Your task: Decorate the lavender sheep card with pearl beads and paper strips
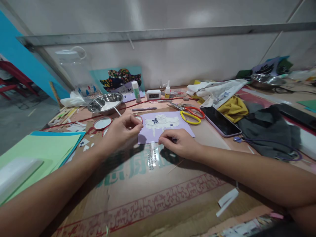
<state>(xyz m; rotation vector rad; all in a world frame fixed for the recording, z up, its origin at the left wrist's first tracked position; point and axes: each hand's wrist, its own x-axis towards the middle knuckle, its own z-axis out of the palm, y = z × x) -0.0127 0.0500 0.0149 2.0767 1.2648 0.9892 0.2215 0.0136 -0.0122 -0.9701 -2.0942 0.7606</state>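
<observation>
A lavender card (142,137) lies in the middle of the table. On it is a white lacy cloth piece (174,121) with small dark blue flowers and rows of white beads. My left hand (124,130) hovers at the card's left edge, thumb and forefinger pinched; anything between them is too small to make out. Along the card's lower right edge my right hand (181,143) rests with curled fingers, thumb against forefinger, their contents hidden. Between the hands, just below the card, lies a clear strip of silvery rhinestones (150,158). A thin stick (175,167) lies below my right hand.
Behind the card are scissors (191,117), a phone (221,121), a glue bottle (167,91), a glue stick (136,91), a digital clock (153,94) and a metal bowl (95,106). Green paper sheets (55,148) lie left, crumpled cloth (233,108) right.
</observation>
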